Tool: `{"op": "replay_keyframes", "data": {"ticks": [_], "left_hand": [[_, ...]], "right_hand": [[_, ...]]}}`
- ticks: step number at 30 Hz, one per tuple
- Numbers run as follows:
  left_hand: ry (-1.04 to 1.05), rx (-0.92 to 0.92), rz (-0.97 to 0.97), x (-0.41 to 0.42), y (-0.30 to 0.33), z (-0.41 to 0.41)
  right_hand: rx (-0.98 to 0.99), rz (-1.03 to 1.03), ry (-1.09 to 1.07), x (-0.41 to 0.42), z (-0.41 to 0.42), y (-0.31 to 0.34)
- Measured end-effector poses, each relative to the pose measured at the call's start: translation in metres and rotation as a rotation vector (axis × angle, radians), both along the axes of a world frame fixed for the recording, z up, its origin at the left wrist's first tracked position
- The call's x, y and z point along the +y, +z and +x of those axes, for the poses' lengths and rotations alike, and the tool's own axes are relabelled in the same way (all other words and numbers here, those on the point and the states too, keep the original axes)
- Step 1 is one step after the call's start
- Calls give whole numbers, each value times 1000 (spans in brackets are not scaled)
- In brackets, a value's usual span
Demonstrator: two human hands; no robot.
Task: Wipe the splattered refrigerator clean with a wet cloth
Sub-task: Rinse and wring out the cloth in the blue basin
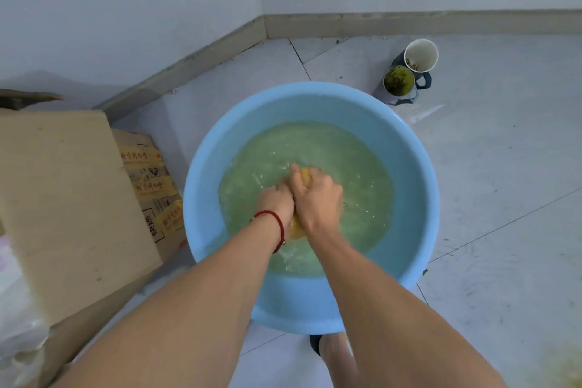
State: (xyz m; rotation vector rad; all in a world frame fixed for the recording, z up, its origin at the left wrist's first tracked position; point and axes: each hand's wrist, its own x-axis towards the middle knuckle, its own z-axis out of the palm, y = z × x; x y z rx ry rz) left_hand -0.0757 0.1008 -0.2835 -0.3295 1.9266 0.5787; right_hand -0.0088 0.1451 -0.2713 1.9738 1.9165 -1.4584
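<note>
The pale tiled floor (504, 167) carries a blue basin (419, 173) of greenish water at the centre. Cardboard boxes (72, 198) sit to the left, touching the basin's rim. Two cups (409, 72) stand far right, near the skirting, apart from the basin.
</note>
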Motion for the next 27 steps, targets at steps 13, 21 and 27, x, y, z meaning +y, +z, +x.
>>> {"op": "replay_keyframes", "data": {"ticks": [13, 21, 27], "left_hand": [[23, -121, 6, -25, -14, -8], [116, -31, 51, -9, 21, 10], [-41, -67, 186, 10, 112, 20]], "right_hand": [[66, -112, -207, -22, 28, -16], [116, -49, -350, -26, -1, 28], [-166, -165, -70, 8, 31, 61]]}}
